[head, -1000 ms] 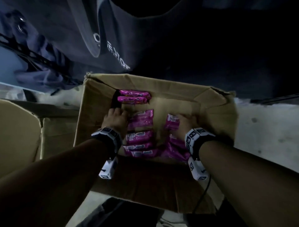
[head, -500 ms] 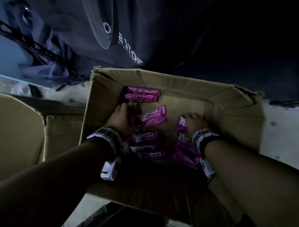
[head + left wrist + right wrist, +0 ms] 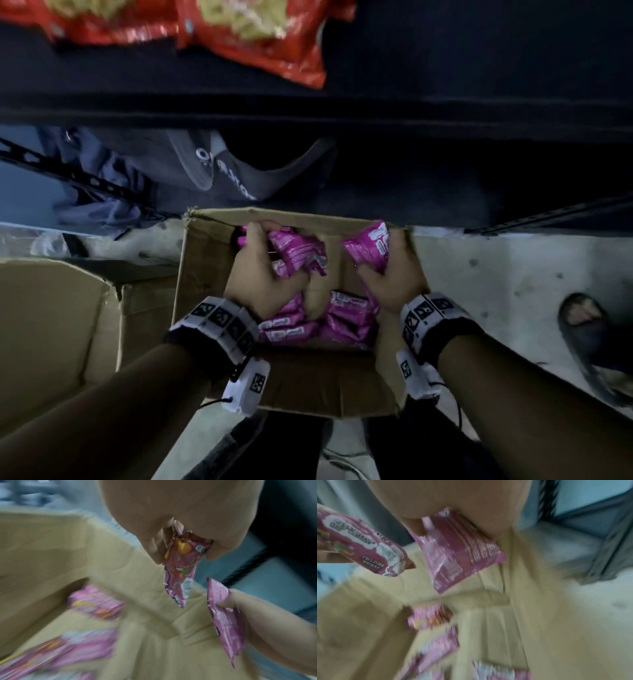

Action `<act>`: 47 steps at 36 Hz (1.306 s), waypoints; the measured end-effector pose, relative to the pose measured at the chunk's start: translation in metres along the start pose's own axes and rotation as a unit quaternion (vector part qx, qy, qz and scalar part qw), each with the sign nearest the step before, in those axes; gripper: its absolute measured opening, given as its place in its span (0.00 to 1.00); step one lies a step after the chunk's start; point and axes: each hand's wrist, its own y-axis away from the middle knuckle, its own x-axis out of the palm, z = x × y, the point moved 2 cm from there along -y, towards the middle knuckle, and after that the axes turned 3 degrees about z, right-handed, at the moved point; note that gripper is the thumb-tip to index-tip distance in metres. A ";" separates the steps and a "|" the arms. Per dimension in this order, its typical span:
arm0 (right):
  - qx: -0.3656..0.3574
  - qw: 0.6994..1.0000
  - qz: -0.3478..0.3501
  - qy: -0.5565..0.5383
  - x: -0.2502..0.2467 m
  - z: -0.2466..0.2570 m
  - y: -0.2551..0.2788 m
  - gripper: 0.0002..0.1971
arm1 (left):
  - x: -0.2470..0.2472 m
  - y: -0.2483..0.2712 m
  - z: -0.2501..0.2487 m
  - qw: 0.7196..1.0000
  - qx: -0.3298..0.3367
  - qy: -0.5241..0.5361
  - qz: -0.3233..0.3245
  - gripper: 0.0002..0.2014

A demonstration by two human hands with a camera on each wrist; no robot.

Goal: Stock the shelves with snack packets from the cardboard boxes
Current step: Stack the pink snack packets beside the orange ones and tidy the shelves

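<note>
An open cardboard box (image 3: pixel 202 274) sits on the floor below me with several pink snack packets (image 3: pixel 349 313) lying in its bottom. My left hand (image 3: pixel 263 270) is raised above the box and grips a bunch of pink packets (image 3: pixel 298 255). One of them hangs pinched between thumb and fingers in the left wrist view (image 3: pixel 183 566). My right hand (image 3: pixel 394 274) holds pink packets (image 3: pixel 371 250) at the same height, near the box's right wall. In the right wrist view the right hand's packet (image 3: pixel 458 555) shows its printed back.
A dark shelf edge (image 3: pixel 308 113) runs across above the box, with red snack bags (image 3: pixel 260 37) on it. A second cardboard box (image 3: pixel 51 325) stands to the left. Dark clothing (image 3: pixel 205 171) lies under the shelf. A sandalled foot (image 3: pixel 585 325) is at the right on the pale floor.
Both hands were down inside the box on the packets; now they have come up out of it, each holding pink packets. The view has tilted up to show the shelf.
</note>
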 end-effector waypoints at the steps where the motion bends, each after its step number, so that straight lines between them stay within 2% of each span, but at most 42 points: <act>1: 0.001 1.000 -0.004 -0.028 -0.012 0.007 0.008 0.26 | -0.001 0.002 -0.015 1.000 0.012 0.003 0.004 0.33; 7: -0.017 0.991 -0.079 -0.106 -0.082 0.045 0.048 0.28 | -0.004 0.011 -0.095 0.997 0.069 0.016 0.017 0.33; 14: -0.052 0.978 -0.153 -0.132 -0.147 0.067 0.083 0.33 | 0.006 0.024 -0.182 0.991 0.123 0.054 -0.019 0.35; 17: -0.079 0.970 -0.180 -0.146 -0.178 0.080 0.092 0.32 | 0.012 0.022 -0.215 0.984 0.137 0.103 -0.043 0.35; 21: -0.124 0.949 -0.240 -0.159 -0.217 0.104 0.096 0.29 | 0.014 0.010 -0.259 0.977 0.164 0.111 -0.074 0.33; 25: -0.154 0.935 -0.294 -0.125 -0.258 0.126 0.083 0.32 | 0.004 -0.010 -0.307 0.972 0.196 0.084 -0.094 0.31; 29: -0.128 0.949 -0.287 -0.002 -0.293 0.139 0.059 0.35 | -0.004 -0.030 -0.346 0.965 0.234 0.025 -0.111 0.31; 33: -0.058 0.958 -0.240 0.144 -0.313 0.140 0.038 0.49 | -0.005 -0.054 -0.364 0.959 0.245 -0.076 -0.116 0.36; 35: -0.043 0.952 -0.225 0.203 -0.318 0.142 0.032 0.50 | -0.001 -0.066 -0.364 0.949 0.240 -0.168 -0.114 0.37; 38: -0.057 0.941 -0.219 0.250 -0.320 0.142 0.028 0.47 | 0.011 -0.080 -0.356 0.925 0.213 -0.300 -0.095 0.39; 40: -0.072 0.936 -0.221 0.263 -0.318 0.141 0.027 0.42 | 0.018 -0.085 -0.348 0.912 0.197 -0.354 -0.071 0.43; 43: -0.111 0.929 -0.221 0.274 -0.312 0.136 0.025 0.33 | 0.025 -0.088 -0.338 0.908 0.186 -0.372 -0.049 0.46; 47: -0.118 0.927 -0.208 0.288 -0.306 0.130 0.020 0.31 | 0.031 -0.085 -0.330 0.894 0.194 -0.401 -0.039 0.49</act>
